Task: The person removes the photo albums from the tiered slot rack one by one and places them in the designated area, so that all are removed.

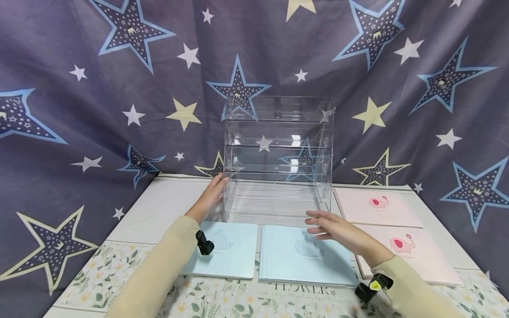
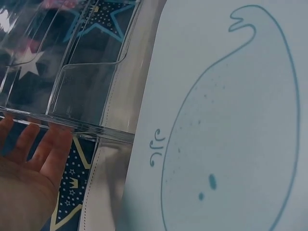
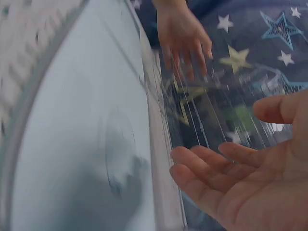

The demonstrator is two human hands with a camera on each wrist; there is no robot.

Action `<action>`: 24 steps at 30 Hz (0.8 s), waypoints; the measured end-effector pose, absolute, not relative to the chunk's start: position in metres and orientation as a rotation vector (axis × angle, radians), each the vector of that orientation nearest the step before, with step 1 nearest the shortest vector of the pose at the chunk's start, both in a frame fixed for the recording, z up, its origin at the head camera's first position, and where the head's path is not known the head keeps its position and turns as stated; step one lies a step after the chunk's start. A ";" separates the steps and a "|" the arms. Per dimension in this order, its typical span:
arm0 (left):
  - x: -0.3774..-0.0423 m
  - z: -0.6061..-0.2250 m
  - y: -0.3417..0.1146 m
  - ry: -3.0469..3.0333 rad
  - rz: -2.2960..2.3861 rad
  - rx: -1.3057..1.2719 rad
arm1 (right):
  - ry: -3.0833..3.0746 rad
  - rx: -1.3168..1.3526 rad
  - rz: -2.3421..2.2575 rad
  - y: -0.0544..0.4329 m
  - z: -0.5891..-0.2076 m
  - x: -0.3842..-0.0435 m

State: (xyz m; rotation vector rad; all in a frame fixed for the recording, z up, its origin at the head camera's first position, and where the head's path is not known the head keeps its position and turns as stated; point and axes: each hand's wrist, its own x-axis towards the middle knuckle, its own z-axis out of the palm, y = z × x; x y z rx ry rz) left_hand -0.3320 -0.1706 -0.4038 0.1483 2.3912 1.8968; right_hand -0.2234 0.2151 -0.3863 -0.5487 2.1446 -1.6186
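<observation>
A clear acrylic tiered rack (image 1: 278, 171) stands upright at the back of the table. My left hand (image 1: 209, 195) is at its left side, and in the left wrist view the fingertips (image 2: 60, 137) reach the rack's side edge with the fingers extended. With fingers spread and nothing in them, my right hand (image 1: 339, 229) hovers by the rack's front right corner. Below it lies a light-blue book (image 1: 282, 267) with a whale drawing, partly overlapped by the hand. A second light-blue whale book (image 1: 238, 260) lies to its left, partly hidden by my left forearm.
Two pink books with elephant drawings, one farther back (image 1: 358, 205) and one nearer (image 1: 421, 265), lie right of the rack. A floral mat (image 1: 222, 300) covers the table's front part. A dark star-patterned curtain (image 1: 270, 44) hangs close behind the rack.
</observation>
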 end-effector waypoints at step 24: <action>-0.316 -0.400 -0.211 3.088 0.988 0.523 | 3.092 -0.573 -0.898 0.289 -0.395 -0.234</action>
